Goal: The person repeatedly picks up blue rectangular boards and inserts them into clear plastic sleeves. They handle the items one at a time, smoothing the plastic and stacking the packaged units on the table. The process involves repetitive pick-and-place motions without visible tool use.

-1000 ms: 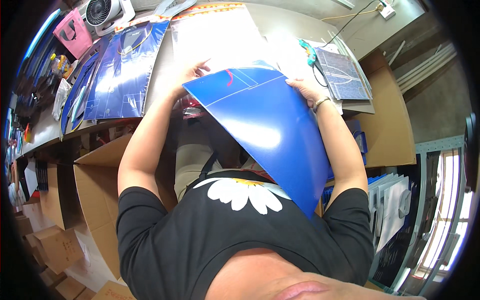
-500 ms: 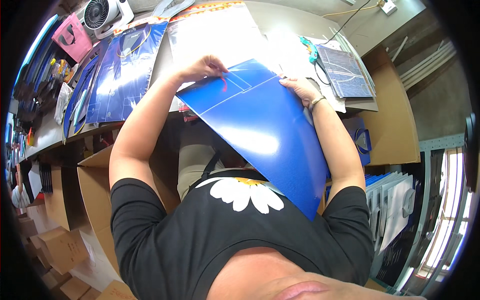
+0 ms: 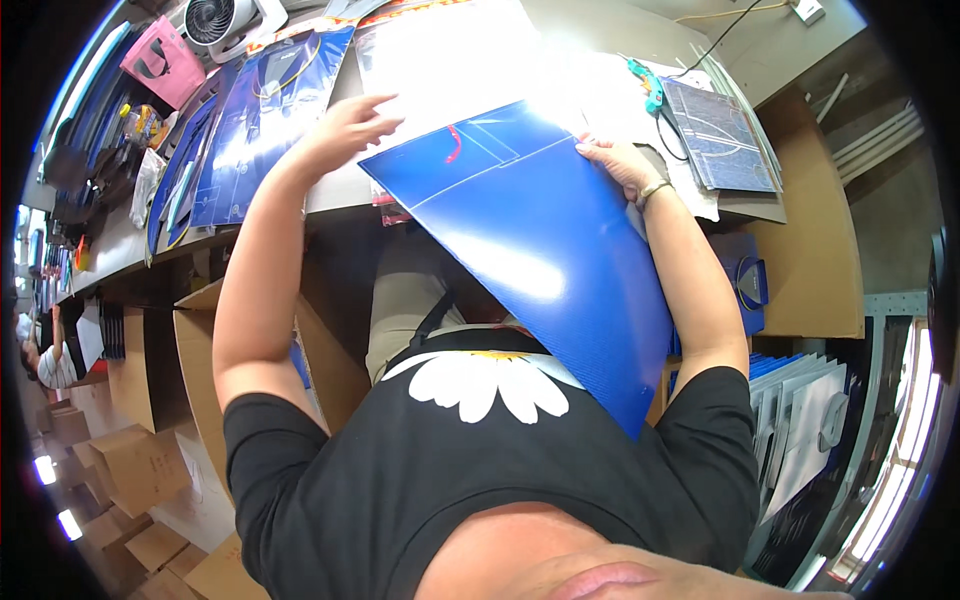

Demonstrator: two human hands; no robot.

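Note:
A large glossy blue sheet (image 3: 560,220) slants from the table edge down toward my chest, its lower corner against my shirt. It bears a pale line and a rectangular outline, and a short red strip (image 3: 454,146) lies near its upper left edge. My right hand (image 3: 622,168) grips the sheet's upper right edge, thumb on top and fingers underneath. My left hand (image 3: 355,128) is in the air just beyond the sheet's left corner, fingers spread and touching nothing. Under that corner a bit of red-edged clear packaging (image 3: 395,212) shows.
Blue panels in clear film (image 3: 262,130) lie left on the table, near a pink bag (image 3: 163,62) and a fan (image 3: 215,22). A corded teal tool (image 3: 645,85) and a denim-patterned panel (image 3: 722,135) lie right. Cardboard boxes (image 3: 140,470) stand lower left.
My left hand has let go of the red strip and drawn back left, its fingers opening. My right hand still holds the sheet. The whole view has shifted slightly.

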